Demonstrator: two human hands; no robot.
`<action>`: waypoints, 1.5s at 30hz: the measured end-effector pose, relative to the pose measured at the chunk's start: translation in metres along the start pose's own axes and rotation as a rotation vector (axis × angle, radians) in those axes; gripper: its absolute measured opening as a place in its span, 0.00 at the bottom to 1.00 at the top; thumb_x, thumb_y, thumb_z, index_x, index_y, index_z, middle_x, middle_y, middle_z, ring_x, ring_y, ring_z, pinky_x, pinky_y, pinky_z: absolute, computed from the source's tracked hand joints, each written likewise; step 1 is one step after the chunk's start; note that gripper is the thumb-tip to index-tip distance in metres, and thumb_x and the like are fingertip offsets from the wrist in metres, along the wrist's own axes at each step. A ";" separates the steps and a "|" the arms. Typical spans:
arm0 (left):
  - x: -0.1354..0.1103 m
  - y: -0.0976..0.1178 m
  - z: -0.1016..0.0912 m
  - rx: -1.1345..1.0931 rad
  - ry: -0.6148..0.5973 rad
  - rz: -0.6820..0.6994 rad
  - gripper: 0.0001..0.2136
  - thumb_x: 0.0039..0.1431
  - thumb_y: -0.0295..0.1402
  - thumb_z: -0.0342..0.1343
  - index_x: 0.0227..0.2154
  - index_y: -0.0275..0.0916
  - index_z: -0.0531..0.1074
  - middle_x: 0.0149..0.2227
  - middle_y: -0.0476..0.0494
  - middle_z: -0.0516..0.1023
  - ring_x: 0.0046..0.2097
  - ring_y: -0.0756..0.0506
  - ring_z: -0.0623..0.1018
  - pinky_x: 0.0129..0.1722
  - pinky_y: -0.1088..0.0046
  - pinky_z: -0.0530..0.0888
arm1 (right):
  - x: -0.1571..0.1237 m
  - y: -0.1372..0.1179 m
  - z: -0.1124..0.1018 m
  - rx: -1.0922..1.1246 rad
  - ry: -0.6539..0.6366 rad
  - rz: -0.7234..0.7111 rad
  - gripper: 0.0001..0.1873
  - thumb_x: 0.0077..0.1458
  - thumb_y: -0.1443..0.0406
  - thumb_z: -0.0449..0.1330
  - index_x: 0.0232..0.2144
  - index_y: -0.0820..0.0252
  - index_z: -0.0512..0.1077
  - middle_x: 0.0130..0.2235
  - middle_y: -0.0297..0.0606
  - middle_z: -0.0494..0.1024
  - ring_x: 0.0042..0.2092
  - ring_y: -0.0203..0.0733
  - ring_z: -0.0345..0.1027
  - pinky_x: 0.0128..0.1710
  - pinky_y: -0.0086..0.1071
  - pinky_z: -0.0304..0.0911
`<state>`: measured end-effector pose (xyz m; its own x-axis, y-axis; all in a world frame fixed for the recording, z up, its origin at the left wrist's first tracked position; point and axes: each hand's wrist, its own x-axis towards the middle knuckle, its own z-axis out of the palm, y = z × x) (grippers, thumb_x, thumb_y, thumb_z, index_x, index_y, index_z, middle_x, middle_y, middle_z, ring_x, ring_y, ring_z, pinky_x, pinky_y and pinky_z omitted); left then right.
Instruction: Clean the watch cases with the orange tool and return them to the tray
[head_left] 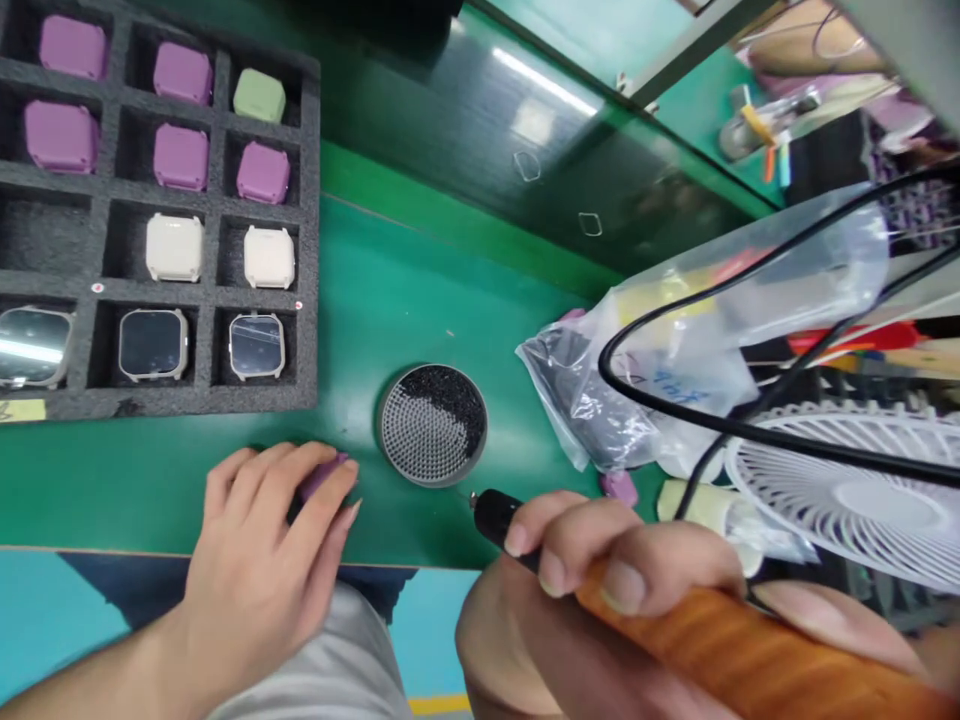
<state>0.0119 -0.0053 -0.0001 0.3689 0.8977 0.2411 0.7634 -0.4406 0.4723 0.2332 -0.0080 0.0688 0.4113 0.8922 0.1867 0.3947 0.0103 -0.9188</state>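
Note:
My left hand point(262, 545) rests on the green mat near the front edge, its fingers curled over a small purple watch case point(324, 476) that is mostly hidden. My right hand point(600, 590) grips an orange-handled electric screwdriver point(720, 640) with a black tip point(495, 515) that points left, toward a round black screw dish point(433, 424). The dish sits between my two hands on the mat.
A black foam tray point(307, 250) at the upper left holds purple, green and cream watch cases and several watch faces. A clear plastic bag point(675, 350), black cables point(750, 300) and a white fan point(855, 490) crowd the right side.

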 end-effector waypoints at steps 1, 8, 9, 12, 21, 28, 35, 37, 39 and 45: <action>0.000 0.003 0.000 -0.017 0.005 0.003 0.14 0.72 0.27 0.58 0.57 0.40 0.76 0.56 0.34 0.81 0.56 0.32 0.77 0.56 0.48 0.69 | 0.000 0.001 -0.001 0.009 0.017 -0.006 0.17 0.69 0.42 0.48 0.54 0.30 0.67 0.29 0.31 0.54 0.25 0.45 0.59 0.26 0.47 0.70; 0.031 0.043 0.028 -0.061 0.024 0.156 0.14 0.73 0.22 0.51 0.52 0.36 0.80 0.54 0.38 0.84 0.54 0.36 0.74 0.54 0.52 0.65 | 0.005 0.001 0.012 0.290 0.107 -0.093 0.16 0.68 0.49 0.53 0.52 0.37 0.74 0.31 0.32 0.58 0.28 0.44 0.61 0.28 0.45 0.68; 0.035 0.044 0.031 -0.060 0.014 0.171 0.14 0.74 0.22 0.49 0.50 0.35 0.80 0.52 0.38 0.84 0.53 0.36 0.74 0.53 0.52 0.64 | 0.005 -0.001 0.014 0.300 0.125 -0.092 0.17 0.68 0.45 0.54 0.52 0.39 0.74 0.32 0.32 0.59 0.28 0.43 0.61 0.28 0.44 0.69; 0.041 0.035 0.031 -0.077 -0.011 0.229 0.14 0.76 0.24 0.48 0.46 0.35 0.81 0.47 0.39 0.85 0.52 0.36 0.74 0.51 0.53 0.64 | 0.006 -0.004 0.016 0.351 0.137 -0.106 0.25 0.68 0.38 0.54 0.51 0.44 0.75 0.32 0.32 0.60 0.29 0.41 0.60 0.28 0.42 0.70; 0.018 -0.003 -0.011 -0.035 -0.075 0.205 0.14 0.74 0.24 0.54 0.56 0.39 0.77 0.63 0.32 0.76 0.62 0.31 0.74 0.59 0.46 0.65 | -0.006 -0.010 0.016 0.159 0.138 -0.056 0.20 0.69 0.41 0.50 0.48 0.41 0.72 0.40 0.38 0.61 0.39 0.51 0.70 0.35 0.52 0.78; -0.010 -0.006 -0.002 -0.082 -0.036 0.107 0.17 0.69 0.19 0.52 0.56 0.37 0.77 0.56 0.32 0.78 0.54 0.34 0.75 0.50 0.55 0.69 | -0.006 0.003 0.022 0.450 -0.026 -0.163 0.18 0.71 0.46 0.56 0.54 0.47 0.71 0.32 0.28 0.69 0.27 0.39 0.66 0.25 0.41 0.69; -0.008 0.002 0.009 -0.156 -0.020 0.132 0.14 0.71 0.27 0.57 0.56 0.37 0.79 0.55 0.36 0.81 0.53 0.35 0.76 0.50 0.55 0.69 | -0.005 0.014 0.025 0.529 -0.096 -0.174 0.15 0.76 0.55 0.48 0.54 0.51 0.70 0.34 0.28 0.75 0.29 0.38 0.72 0.27 0.39 0.72; -0.008 0.002 0.010 -0.150 -0.005 0.113 0.14 0.70 0.27 0.59 0.55 0.37 0.79 0.55 0.36 0.81 0.53 0.35 0.76 0.50 0.55 0.69 | -0.006 0.019 0.028 0.536 -0.088 -0.204 0.16 0.77 0.56 0.45 0.54 0.51 0.69 0.34 0.28 0.74 0.29 0.37 0.71 0.26 0.39 0.72; -0.008 0.002 0.011 -0.134 0.016 0.114 0.14 0.68 0.26 0.61 0.54 0.37 0.80 0.54 0.37 0.82 0.52 0.35 0.77 0.50 0.55 0.69 | -0.006 0.023 0.030 0.539 -0.057 -0.231 0.18 0.78 0.55 0.42 0.53 0.52 0.69 0.34 0.28 0.74 0.28 0.37 0.70 0.24 0.38 0.71; -0.006 0.004 0.014 -0.112 0.058 0.130 0.14 0.65 0.22 0.61 0.51 0.37 0.81 0.51 0.38 0.84 0.49 0.36 0.78 0.49 0.56 0.69 | -0.003 0.023 0.035 0.488 0.013 -0.257 0.16 0.74 0.52 0.53 0.54 0.54 0.68 0.34 0.27 0.72 0.27 0.35 0.67 0.23 0.36 0.67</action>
<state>0.0198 -0.0118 -0.0114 0.4273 0.8321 0.3535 0.6460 -0.5545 0.5245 0.2124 0.0059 0.0345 0.3633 0.8278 0.4274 0.0581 0.4378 -0.8972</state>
